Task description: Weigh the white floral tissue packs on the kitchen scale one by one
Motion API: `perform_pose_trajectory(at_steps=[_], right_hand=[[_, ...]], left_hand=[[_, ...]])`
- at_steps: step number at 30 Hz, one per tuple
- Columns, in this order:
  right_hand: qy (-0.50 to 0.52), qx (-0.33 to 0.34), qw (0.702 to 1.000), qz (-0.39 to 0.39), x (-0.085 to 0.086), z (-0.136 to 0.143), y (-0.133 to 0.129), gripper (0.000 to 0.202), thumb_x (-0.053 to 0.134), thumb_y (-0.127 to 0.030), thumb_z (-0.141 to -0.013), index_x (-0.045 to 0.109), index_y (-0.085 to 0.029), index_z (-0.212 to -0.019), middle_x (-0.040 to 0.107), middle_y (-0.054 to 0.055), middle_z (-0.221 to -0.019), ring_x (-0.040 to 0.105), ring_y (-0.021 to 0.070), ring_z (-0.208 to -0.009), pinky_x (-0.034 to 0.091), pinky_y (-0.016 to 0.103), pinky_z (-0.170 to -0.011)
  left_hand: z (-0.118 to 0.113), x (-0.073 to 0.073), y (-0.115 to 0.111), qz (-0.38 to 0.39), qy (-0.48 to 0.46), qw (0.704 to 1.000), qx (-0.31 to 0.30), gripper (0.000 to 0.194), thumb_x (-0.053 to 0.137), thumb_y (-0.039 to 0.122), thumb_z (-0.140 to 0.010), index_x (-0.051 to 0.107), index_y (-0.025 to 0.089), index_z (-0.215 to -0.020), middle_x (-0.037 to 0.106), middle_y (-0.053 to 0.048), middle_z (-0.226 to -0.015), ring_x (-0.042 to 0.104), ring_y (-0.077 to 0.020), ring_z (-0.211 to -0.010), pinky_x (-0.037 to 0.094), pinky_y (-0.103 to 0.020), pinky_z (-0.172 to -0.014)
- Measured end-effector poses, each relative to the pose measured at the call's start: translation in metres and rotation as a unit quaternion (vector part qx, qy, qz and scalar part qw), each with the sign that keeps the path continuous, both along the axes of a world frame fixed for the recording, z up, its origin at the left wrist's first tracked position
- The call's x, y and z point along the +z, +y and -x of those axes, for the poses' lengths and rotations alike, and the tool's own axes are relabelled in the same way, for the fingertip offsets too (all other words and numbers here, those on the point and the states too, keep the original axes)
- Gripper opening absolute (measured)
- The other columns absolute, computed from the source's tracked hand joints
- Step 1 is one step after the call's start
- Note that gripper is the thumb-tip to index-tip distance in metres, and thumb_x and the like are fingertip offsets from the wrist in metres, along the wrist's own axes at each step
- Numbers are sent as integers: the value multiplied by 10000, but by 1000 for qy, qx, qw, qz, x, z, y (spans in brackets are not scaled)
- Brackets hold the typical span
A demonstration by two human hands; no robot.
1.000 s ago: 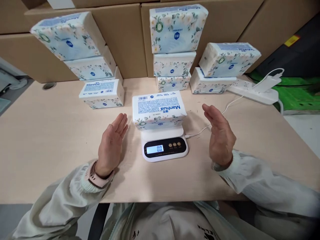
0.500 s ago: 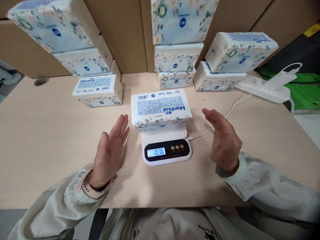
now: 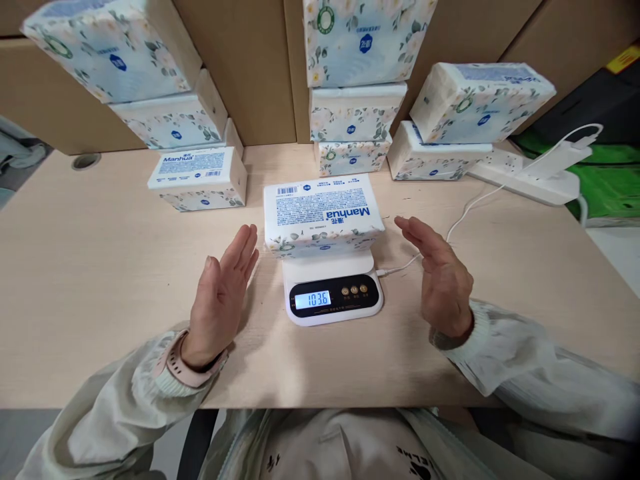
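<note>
Presently unheld: Manhua tissue pack point(image 3: 323, 217) on digital scale point(image 3: 333, 308)

The pack lies between the left grip point(image 3: 220, 300) and the right grip point(image 3: 444, 283), both spread and clear of it. Left fingertips point(image 3: 249, 236) stand just beside its left end, right ones near the opposite end. The scale's display point(image 3: 313, 299) reads 103.6. Behind, stacked tissue packs point(image 3: 358, 115) stand on the bench point(image 3: 90, 280).

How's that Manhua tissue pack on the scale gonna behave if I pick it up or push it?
The Manhua tissue pack probably gives a little when squeezed, as its wrapper looks like thin film. It's likely light for its bulk if 103.6 on the scale means grams, though no unit is legible. Boxy and lying flat, it should slide before rolling.
</note>
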State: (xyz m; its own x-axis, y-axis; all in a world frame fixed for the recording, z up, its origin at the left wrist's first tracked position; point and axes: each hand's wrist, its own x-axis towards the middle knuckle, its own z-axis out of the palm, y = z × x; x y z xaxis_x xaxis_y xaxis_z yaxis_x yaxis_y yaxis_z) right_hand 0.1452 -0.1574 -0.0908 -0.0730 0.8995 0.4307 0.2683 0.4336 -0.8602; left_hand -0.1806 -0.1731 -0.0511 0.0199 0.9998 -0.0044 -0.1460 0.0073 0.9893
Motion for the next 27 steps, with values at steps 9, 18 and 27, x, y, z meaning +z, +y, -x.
perform_pose_trajectory(at_steps=[9, 18, 27], right_hand=[[4, 9, 1000, -19, 6, 8, 6, 500, 428, -536, -1104, 542, -456, -1584, 633, -34, -1602, 545, 319, -1539, 405, 624, -1321], [-16, 90, 994, 60, 27, 43, 29, 923, 609, -692, -981, 174, -392, -1737, 367, 45, -1787, 356, 363, -1652, 292, 672, -1370], [24, -246, 919, -308, 104, -55, 114, 969, 564, -796, -956, 195, -288, -1695, 269, 99, -1792, 178, 407, -1711, 158, 595, -1414]], left_hand=[[5, -3, 6, -21, 18, 999, 17, 728, 353, 769, -1053, 608, 324, -1569, 424, -9, -1748, 234, -300, -1699, 125, -527, -1428], [-26, 23, 16, -85, 53, 988, -118, 627, 433, 694, -1075, 670, 313, -1513, 450, 47, -1723, 121, -293, -1720, 60, -523, -1445], [-153, 131, 109, -326, 108, 914, -214, 424, 532, 314, -1084, 639, 291, -1493, 445, 154, -1703, 187, -238, -1689, 195, -411, -1412]])
